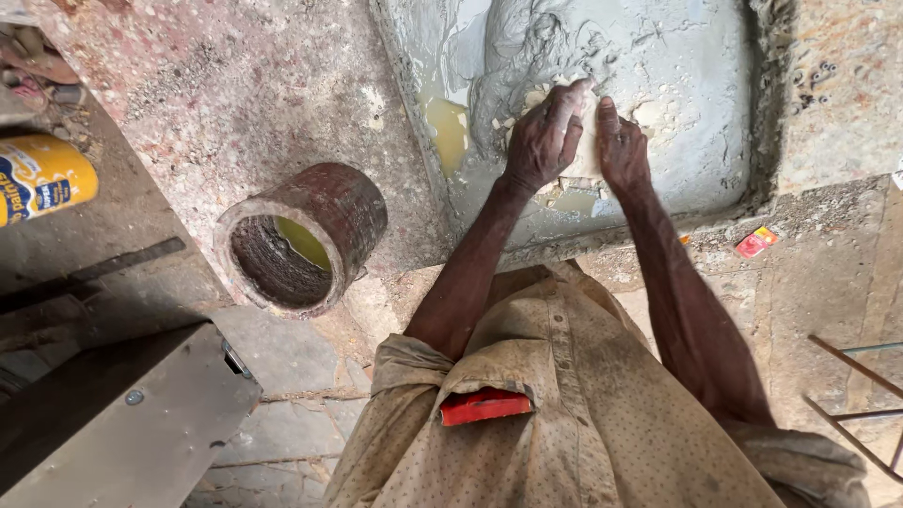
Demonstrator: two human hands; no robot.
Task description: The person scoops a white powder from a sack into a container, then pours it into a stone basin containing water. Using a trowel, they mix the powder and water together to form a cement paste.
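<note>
My left hand (544, 141) and my right hand (620, 146) press side by side on a pale flat piece (588, 155) lying in wet grey mortar (602, 66). The mortar fills a shallow square recess (767, 113) in the rough stone floor. Both hands have their fingers bent down onto the pale piece, which is mostly hidden beneath them. A heap of thicker mortar (527, 47) rises just beyond my left hand. Yellowish water (447, 127) pools at the left side of the recess.
A short rusty pipe section (306, 240) stands on the floor at left. A yellow tin (42, 174) lies at the far left, a grey metal box (122, 414) at lower left. A small red packet (755, 242) lies right of the recess; thin rods (856, 395) cross the right edge.
</note>
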